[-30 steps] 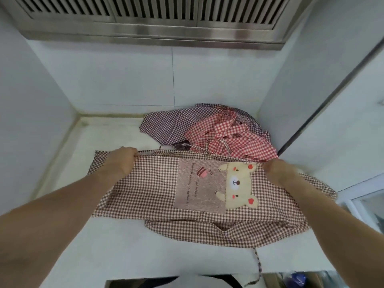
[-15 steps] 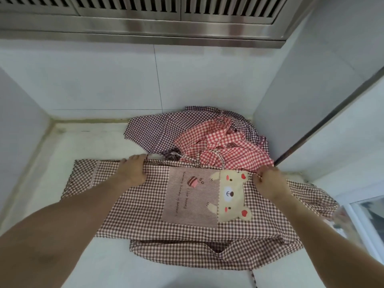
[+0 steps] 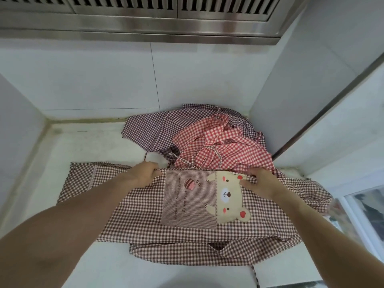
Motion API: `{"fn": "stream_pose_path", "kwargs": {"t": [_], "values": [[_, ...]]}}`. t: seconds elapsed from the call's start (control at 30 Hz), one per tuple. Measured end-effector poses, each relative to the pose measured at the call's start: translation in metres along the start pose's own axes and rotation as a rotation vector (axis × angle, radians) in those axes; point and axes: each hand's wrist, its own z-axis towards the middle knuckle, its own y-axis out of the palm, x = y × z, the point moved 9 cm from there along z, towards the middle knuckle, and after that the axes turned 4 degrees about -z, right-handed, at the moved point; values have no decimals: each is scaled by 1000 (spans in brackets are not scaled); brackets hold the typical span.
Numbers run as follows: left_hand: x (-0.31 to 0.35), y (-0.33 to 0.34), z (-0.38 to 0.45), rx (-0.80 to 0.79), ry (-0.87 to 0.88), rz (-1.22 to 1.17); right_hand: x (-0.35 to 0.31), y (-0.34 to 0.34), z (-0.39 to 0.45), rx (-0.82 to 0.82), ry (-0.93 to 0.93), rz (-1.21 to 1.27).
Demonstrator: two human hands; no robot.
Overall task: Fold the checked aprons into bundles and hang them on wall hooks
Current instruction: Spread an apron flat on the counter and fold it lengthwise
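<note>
From the head camera, a brown checked apron [image 3: 145, 204] lies spread on the white counter [image 3: 87, 146]. The left hand [image 3: 143, 172] pinches its far edge, and the right hand [image 3: 259, 181] grasps the same edge over the bear pocket [image 3: 207, 198]. Folding looks barely begun. A red checked apron [image 3: 224, 146] and a purple checked apron [image 3: 149, 129] lie crumpled behind, unfolded. No hooks are visible. The pocket carries cursive writing, too small to read surely.

apron tie [image 3: 255, 275]: cut off at bottom edge | pocket lettering [image 3: 180, 199]: unreadable
</note>
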Motion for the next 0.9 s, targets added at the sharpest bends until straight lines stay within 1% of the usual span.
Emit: {"fn": "stream_pose_path", "kwargs": {"t": [0.13, 0.2, 0.3, 0.37, 0.43, 0.5, 0.6, 0.7, 0.8, 0.87, 0.9], "values": [[-8, 11, -21, -97, -66, -5, -5, 0, -7, -1, 14, 40], [-17, 21, -33, -178, -123, 26, -3, 5, -10, -45, 11, 75], [-25, 39, -53, -275, -139, 57, -4, 22, -25, -227, -20, 61], [-29, 58, -67, -322, -126, 32, 3, 31, -39, -376, 8, -69], [-29, 71, -79, -342, -105, 12, 18, 30, -47, -431, 81, -202], [-29, 79, -92, -343, -79, 11, 35, 22, -48, -370, 153, -249], [-42, 79, -106, -289, -85, 32, 49, 7, -45, -195, 230, -317], [-69, 63, -118, -157, -167, 110, 50, 8, -44, -79, 278, -354], [-104, 46, -136, -92, -292, 154, 42, 12, -45, 33, 361, -398], [-130, 35, -149, -45, -373, 176, 23, 14, -44, 157, 331, -460], [-140, 31, -154, -12, -401, 156, 8, 16, -44, 237, 268, -480]]}}
